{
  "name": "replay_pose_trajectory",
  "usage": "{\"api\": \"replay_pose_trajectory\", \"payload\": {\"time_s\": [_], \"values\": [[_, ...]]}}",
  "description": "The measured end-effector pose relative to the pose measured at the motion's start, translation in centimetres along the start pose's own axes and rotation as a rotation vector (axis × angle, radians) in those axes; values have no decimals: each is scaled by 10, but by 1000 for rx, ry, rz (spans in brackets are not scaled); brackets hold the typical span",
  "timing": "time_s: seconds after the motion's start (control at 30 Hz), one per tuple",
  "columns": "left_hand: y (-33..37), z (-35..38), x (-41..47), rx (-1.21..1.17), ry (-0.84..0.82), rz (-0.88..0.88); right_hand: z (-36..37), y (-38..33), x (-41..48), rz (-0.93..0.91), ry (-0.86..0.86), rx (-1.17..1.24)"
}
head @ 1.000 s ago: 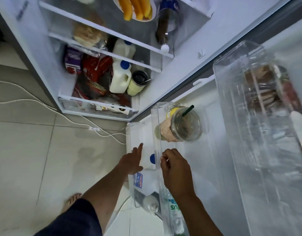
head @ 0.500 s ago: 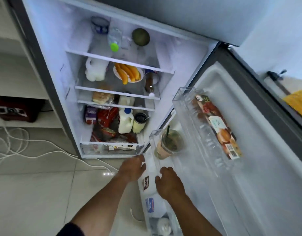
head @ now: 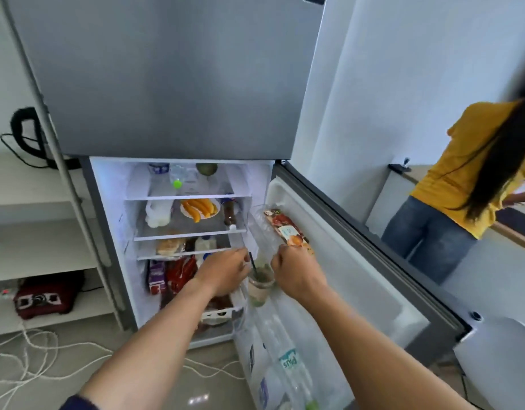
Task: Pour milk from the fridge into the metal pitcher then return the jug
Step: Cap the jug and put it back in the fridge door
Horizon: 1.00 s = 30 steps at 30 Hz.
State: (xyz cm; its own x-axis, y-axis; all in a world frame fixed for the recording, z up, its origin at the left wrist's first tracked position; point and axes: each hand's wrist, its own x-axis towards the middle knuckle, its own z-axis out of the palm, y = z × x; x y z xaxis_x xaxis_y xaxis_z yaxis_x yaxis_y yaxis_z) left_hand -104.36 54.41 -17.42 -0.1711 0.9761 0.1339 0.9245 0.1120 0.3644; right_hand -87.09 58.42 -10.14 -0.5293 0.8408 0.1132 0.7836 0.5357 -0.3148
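The fridge [head: 166, 84] stands with its lower door [head: 358, 261] swung wide to the right. My left hand [head: 225, 270] and my right hand [head: 296, 273] hover at mid height on either side of an iced drink cup [head: 259, 287] with a straw in the door shelf. Neither hand holds anything. The left fingers are loosely apart and the right fingers are curled in. A white milk jug with a blue cap [head: 204, 243] sits inside on a lower shelf, partly hidden by my left hand. Another white jug [head: 158, 213] stands one shelf up. The lowest door bin [head: 255, 356] holds bottles and blue-labelled containers. No metal pitcher is in view.
A person in a yellow top [head: 474, 173] stands at a counter behind the open door. White cables [head: 33, 350] trail over the tiled floor at the left. White shelves hold a red appliance [head: 45, 297]. A white rounded object [head: 504, 359] sits by the door's outer corner.
My view has lifted from the floor and door bin to the whole fridge. Both hands have risen from the lowest door bin to the level of the iced drink cup, empty.
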Motion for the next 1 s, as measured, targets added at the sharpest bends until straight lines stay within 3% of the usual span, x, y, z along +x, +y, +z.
{"api": "replay_pose_trajectory", "payload": {"time_s": [0.13, 0.23, 0.4, 0.5, 0.6, 0.8, 1.0], "values": [[52, -17, -12, 11, 90, 100, -44, 24, -29, -112, 239, -30], [96, -14, -26, 26, 55, 196, -65, 50, -56, -132, 324, -175], [150, 12, -58, 124, -139, 362, -80, 87, -99, 103, 282, -382], [163, 25, -71, 109, -114, 331, -85, 103, -117, 286, 192, -378], [162, 28, -80, 11, -81, 245, -90, 111, -128, 252, 183, -430], [135, 25, -89, 13, -25, 147, -95, 96, -133, 120, 242, -128], [93, -5, -101, 210, -145, 96, -93, 77, -133, -26, 102, 207]]}}
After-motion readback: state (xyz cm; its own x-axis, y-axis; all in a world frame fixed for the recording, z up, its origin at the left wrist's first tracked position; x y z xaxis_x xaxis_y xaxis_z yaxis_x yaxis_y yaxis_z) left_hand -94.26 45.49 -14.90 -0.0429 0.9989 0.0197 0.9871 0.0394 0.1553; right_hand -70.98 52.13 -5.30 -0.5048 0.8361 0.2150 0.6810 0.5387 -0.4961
